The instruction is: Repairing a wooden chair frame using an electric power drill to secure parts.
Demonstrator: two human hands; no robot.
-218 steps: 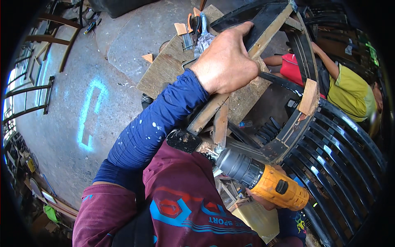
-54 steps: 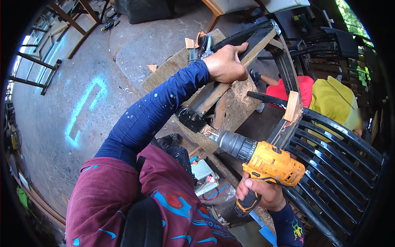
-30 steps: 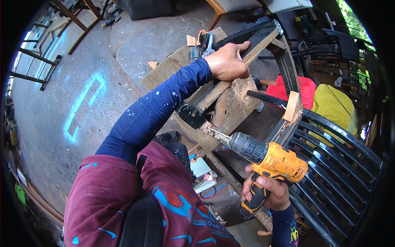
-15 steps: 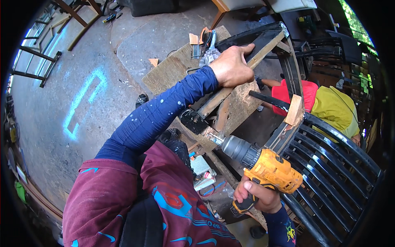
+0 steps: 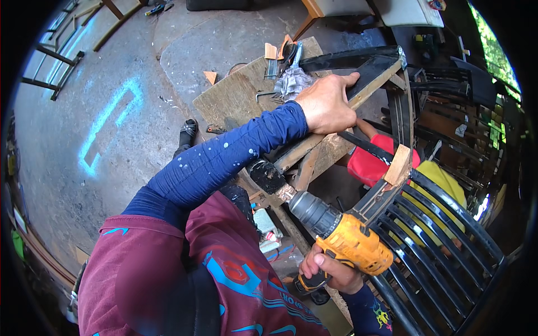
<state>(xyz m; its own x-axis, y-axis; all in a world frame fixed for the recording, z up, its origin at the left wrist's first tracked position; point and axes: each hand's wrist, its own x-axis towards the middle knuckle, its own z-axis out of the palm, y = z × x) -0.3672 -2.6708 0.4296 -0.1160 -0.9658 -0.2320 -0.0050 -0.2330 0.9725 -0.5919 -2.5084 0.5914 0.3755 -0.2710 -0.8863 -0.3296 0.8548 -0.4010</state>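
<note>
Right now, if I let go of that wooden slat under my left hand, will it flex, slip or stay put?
The wooden slat looks stiff: long, straight, unbent under the left hand. It is probably light, being thin. It may shift, since it lies slanted across the dark frame and the drill in the right hand bears on its lower end.

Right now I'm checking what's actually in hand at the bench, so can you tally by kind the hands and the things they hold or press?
Hands: 2, left hand and right hand
Cordless drills: 1, yellow drill, gripped by the right
Wooden rails: 1, wooden rail, pressed by the left
Total: 4
</note>
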